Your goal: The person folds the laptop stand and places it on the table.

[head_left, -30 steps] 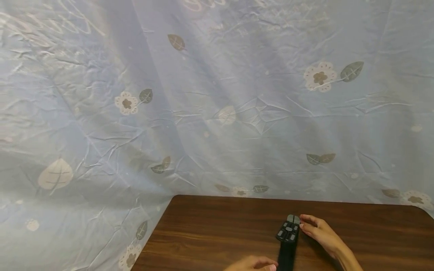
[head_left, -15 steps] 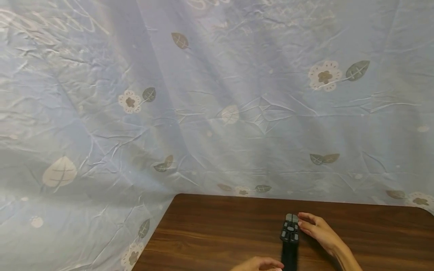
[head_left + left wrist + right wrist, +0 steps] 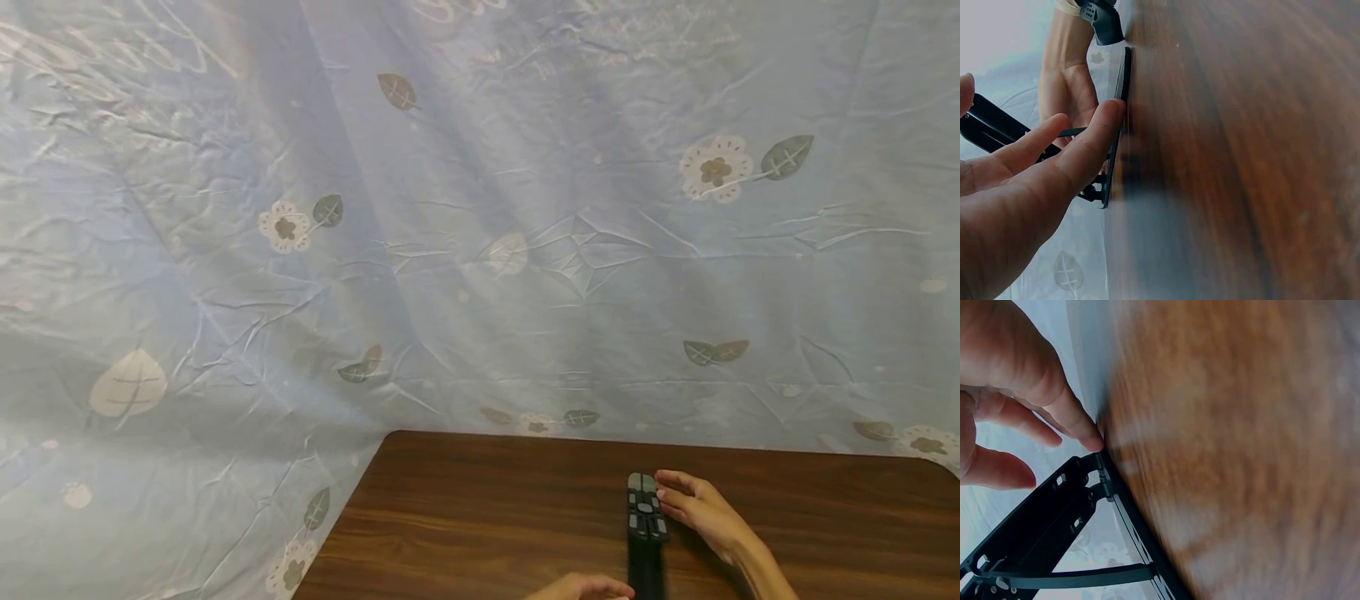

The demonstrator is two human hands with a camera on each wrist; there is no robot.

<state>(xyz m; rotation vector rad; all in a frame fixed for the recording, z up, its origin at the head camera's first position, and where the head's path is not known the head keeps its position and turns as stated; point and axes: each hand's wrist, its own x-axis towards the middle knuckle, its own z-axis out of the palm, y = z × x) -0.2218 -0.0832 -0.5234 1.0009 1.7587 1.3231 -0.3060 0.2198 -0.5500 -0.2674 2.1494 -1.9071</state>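
Note:
A black folding stand (image 3: 645, 521) with grey pads on its upper plate stands on the wooden table (image 3: 465, 517). Its upper plate tilts up from a flat base (image 3: 1138, 531), joined by a hinge and a curved strut (image 3: 1085, 579). My left hand (image 3: 581, 587) is at the near left of the stand; in the left wrist view a fingertip (image 3: 1112, 111) touches the base's edge and the thumb is apart. My right hand (image 3: 708, 517) is at the far right side, a fingertip (image 3: 1092, 442) at the hinge end, its thumb free of the plate.
A pale blue curtain (image 3: 450, 317) with leaf and flower prints hangs behind and to the left of the table. The table's far edge lies close beyond the stand. A dark wrist-worn device (image 3: 1105, 22) shows on the right arm.
The stand has turned: its near end has swung to the right, and it now points almost straight away from me. My left hand has shifted slightly right with it; the right hand barely moves.

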